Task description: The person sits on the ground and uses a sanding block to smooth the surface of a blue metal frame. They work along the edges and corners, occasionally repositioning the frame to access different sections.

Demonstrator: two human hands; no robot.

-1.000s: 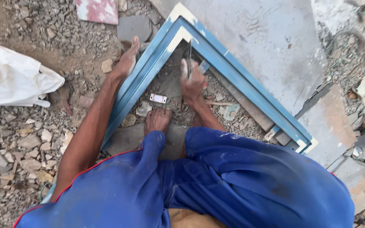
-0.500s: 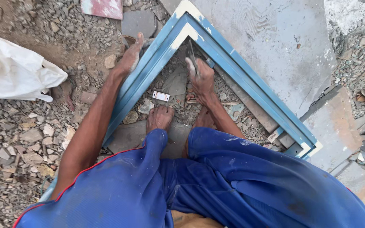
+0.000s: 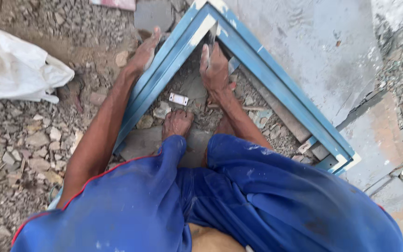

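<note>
— What do you see at the top of the frame?

— A blue frame (image 3: pixel 276 88), its corner pointing up at top centre, lying on rubble. My left hand (image 3: pixel 144 52) presses flat and unclenched against the outer edge of its left arm. My right hand (image 3: pixel 215 70) sits inside the corner, fingers wrapped round a dark tool (image 3: pixel 212 35) set against the joint.

— And around it?

— A bare foot (image 3: pixel 177 122) below the corner, a small white plate (image 3: pixel 178 99) just above it, and a white bag (image 3: pixel 17 70) at upper left.

Two hands (image 3: pixel 145 51) (image 3: pixel 215 70), one blue frame (image 3: pixel 276 93), one white sack (image 3: pixel 15 70)
</note>
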